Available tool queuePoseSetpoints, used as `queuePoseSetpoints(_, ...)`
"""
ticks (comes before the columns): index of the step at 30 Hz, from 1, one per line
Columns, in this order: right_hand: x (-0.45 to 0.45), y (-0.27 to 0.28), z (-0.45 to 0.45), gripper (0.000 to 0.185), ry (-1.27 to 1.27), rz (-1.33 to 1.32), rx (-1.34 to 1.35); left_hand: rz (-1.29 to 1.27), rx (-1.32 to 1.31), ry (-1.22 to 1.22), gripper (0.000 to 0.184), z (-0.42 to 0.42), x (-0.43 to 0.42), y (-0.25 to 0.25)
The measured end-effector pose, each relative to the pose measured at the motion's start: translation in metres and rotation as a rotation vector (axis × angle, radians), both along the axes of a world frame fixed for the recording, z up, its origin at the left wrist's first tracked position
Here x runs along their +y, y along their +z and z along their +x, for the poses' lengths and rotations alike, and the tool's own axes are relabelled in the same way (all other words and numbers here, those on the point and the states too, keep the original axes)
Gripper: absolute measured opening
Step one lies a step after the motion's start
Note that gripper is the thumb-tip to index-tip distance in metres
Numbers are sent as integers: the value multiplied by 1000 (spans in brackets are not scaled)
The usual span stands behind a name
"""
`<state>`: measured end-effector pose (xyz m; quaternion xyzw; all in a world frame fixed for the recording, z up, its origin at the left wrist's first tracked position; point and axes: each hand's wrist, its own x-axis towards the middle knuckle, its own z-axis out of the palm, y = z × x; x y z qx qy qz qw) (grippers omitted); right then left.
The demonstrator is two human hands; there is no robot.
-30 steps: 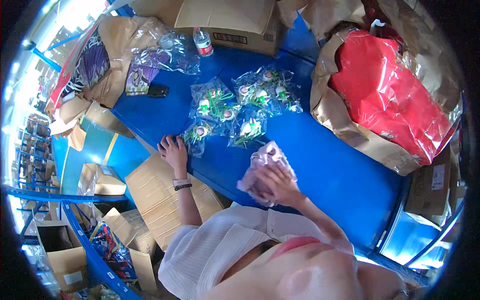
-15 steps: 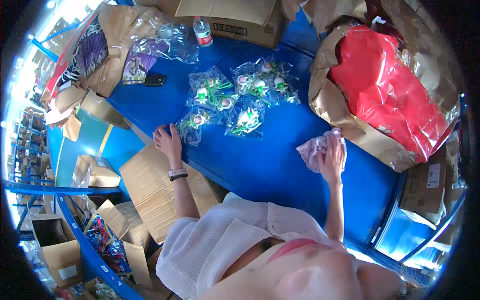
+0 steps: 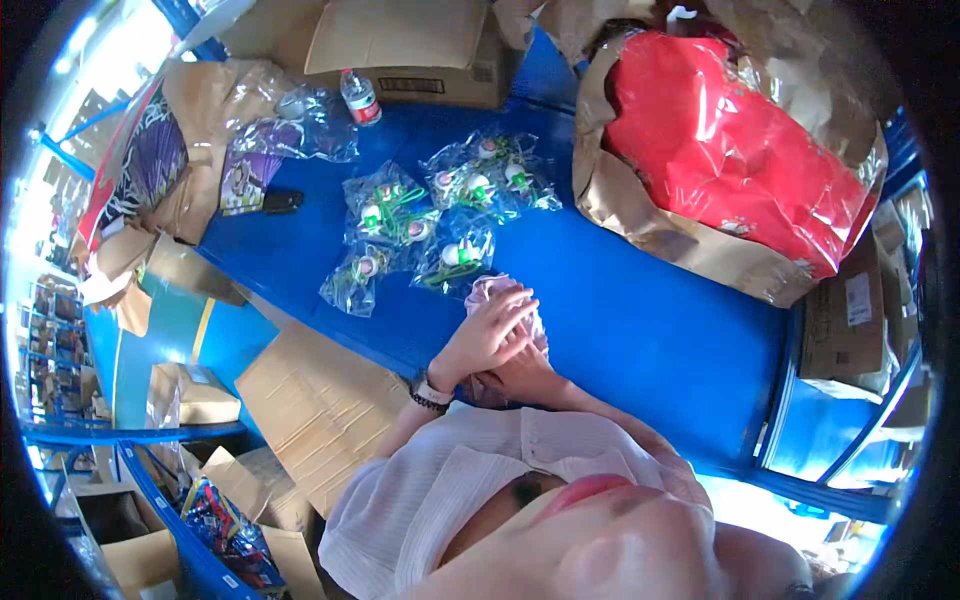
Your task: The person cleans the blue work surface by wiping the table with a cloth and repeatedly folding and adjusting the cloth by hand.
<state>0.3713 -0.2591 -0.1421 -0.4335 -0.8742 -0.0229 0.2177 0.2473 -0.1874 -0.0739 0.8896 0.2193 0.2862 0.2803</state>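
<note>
Most of the pink cloth [image 3: 484, 289] is hidden from us under the left hand [image 3: 492, 335] and right hand [image 3: 524, 376], the right itself partly covered by the left. Print on the bottle label [image 3: 364, 107] too small for us to read; cardboard box [image 3: 405, 48] beyond, cut off by the top edge.

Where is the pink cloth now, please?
In the head view, the cloth is near the centre, by the left hand and right hand, below the nearest clear bag.

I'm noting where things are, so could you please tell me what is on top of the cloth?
The left hand overlaps the right hand, both over the cloth. Its far end shows; its middle and underside are covered.
</note>
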Motion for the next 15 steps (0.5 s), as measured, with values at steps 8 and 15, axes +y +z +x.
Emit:
queuePoseSetpoints(8,-29,8,47,51,-65,-153,40,210,113,-216,55,18,-6,-13)
queuePoseSetpoints(15,-32,29,58,50,-245,-182,160,260,190,-458,61,29,19,-22)
